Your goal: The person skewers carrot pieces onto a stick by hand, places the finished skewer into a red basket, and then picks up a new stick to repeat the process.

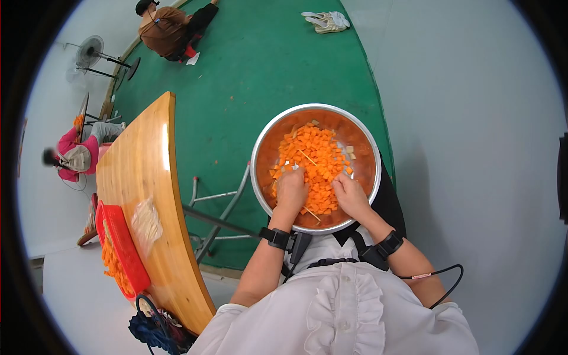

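Observation:
A wide metal bowl (258,187) rests on my lap, filled with many orange diced carrot cubes (310,142). A few paler cubes (350,151) lie among them at the right. My left hand (292,188) is down in the bowl on the left side, its fingers curled and closed. Across from it, my right hand (350,194) is also closed over the cubes, fingertips pinched together. What either hand grips is hidden. One thin wooden stick (307,158) shows above my left hand, and a second thin stick (311,213) lies below it on the cubes.
A wooden table (142,148) stands to the left, bearing a red basket (127,251) of orange pieces and a clear plastic bag (147,225). A dark blue bag (151,328) is at its near end. Two people sit farther off, near a fan (90,52). Shoes (325,22) lie on the green floor.

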Available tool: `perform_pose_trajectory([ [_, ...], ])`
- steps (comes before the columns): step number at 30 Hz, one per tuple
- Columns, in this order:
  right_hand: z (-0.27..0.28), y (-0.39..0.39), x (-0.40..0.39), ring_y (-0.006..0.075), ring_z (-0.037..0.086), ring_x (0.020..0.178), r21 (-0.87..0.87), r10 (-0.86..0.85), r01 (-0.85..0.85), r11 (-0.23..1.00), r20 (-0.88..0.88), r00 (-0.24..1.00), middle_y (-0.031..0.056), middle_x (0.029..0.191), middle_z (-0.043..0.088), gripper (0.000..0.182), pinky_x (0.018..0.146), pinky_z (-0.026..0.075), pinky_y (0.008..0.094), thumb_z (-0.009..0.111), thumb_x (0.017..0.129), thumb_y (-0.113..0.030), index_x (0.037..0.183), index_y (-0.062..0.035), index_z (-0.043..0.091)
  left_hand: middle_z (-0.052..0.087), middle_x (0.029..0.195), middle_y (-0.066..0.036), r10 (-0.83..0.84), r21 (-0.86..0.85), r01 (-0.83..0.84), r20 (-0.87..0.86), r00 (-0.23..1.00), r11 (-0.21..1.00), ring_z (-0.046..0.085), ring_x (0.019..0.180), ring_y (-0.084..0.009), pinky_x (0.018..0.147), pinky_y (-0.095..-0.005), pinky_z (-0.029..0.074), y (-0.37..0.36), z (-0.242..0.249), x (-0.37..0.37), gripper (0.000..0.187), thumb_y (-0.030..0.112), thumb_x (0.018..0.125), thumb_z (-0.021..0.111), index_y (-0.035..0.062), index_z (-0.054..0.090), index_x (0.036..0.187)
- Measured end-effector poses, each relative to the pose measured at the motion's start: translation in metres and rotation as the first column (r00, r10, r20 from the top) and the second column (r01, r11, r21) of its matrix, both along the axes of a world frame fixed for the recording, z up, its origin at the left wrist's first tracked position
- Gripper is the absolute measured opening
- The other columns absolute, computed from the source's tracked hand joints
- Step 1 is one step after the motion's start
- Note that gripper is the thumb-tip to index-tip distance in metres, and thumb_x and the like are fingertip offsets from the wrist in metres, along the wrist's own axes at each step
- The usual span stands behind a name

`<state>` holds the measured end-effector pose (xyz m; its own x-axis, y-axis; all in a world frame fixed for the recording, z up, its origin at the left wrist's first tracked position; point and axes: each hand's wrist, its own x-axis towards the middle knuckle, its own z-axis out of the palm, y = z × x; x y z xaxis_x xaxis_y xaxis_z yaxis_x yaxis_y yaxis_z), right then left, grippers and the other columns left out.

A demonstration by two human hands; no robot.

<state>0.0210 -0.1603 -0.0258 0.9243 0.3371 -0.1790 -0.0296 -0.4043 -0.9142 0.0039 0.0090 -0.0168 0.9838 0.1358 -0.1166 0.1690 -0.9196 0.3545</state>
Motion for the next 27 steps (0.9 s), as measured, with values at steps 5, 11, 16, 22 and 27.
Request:
perform_pose_trajectory([
  [5, 0.003, -0.002, 0.0, 0.0374, 0.056, 0.067, 0.018, 0.03, -0.03, 0.999, -0.001, 1.0, 0.0202, 0.068, 0.056, 0.019, 0.058, 0.042, 0.0426, 0.046, 0.086, -0.017, 0.078, 0.0003, 0.049, 0.063, 0.073, -0.017, 0.268, -0.187, -0.272, -0.045, 0.962, 0.944, 0.062, 0.07, -0.0286, 0.065, -0.0348, 0.049, 0.006, -0.002, 0.002, 0.026, 0.011, 0.07, 0.064, 0.0013, 0.064, 0.094],
  [11, 0.017, -0.001, -0.001, 0.0378, 0.056, 0.065, 0.02, 0.152, -0.153, 0.988, 0.048, 0.987, 0.0207, 0.066, 0.056, 0.018, 0.056, 0.042, 0.0426, 0.046, 0.086, -0.017, 0.079, -0.0002, 0.05, 0.063, 0.073, -0.013, 0.554, -0.444, -0.491, 0.013, 0.832, 0.749, 0.062, 0.067, -0.0198, 0.062, -0.0295, 0.047, 0.015, 0.006, 0.012, 0.025, 0.009, 0.075, 0.06, 0.002, 0.064, 0.099],
  [16, 0.013, -0.001, -0.003, 0.0381, 0.056, 0.064, 0.004, 0.128, -0.129, 0.992, 0.091, 0.988, 0.0208, 0.065, 0.055, 0.018, 0.055, 0.042, 0.0432, 0.046, 0.086, -0.016, 0.078, -0.0004, 0.049, 0.064, 0.077, -0.009, 0.597, -0.506, -0.516, -0.004, 0.803, 0.691, 0.06, 0.068, -0.0135, 0.062, -0.0258, 0.047, 0.019, 0.001, 0.013, 0.023, 0.006, 0.077, 0.06, -0.0008, 0.063, 0.099],
  [22, 0.014, -0.002, -0.003, 0.0384, 0.056, 0.064, -0.022, 0.147, -0.146, 0.989, 0.079, 0.986, 0.0208, 0.065, 0.055, 0.018, 0.055, 0.041, 0.044, 0.046, 0.086, -0.016, 0.078, -0.0005, 0.048, 0.063, 0.079, -0.009, 0.651, -0.608, -0.517, -0.001, 0.759, 0.602, 0.06, 0.067, -0.0127, 0.06, -0.0236, 0.048, 0.019, -0.002, 0.013, 0.025, 0.003, 0.078, 0.058, -0.0061, 0.06, 0.1],
  [27, 0.012, -0.002, -0.003, 0.039, 0.055, 0.064, -0.048, 0.166, -0.162, 0.986, 0.072, 0.984, 0.0209, 0.065, 0.055, 0.019, 0.055, 0.041, 0.0453, 0.046, 0.086, -0.017, 0.077, -0.0006, 0.048, 0.063, 0.079, -0.009, 0.658, -0.668, -0.505, -0.03, 0.753, 0.547, 0.06, 0.065, -0.0108, 0.055, -0.0214, 0.048, 0.022, -0.01, 0.013, 0.026, 0.003, 0.08, 0.056, -0.0075, 0.057, 0.103],
])
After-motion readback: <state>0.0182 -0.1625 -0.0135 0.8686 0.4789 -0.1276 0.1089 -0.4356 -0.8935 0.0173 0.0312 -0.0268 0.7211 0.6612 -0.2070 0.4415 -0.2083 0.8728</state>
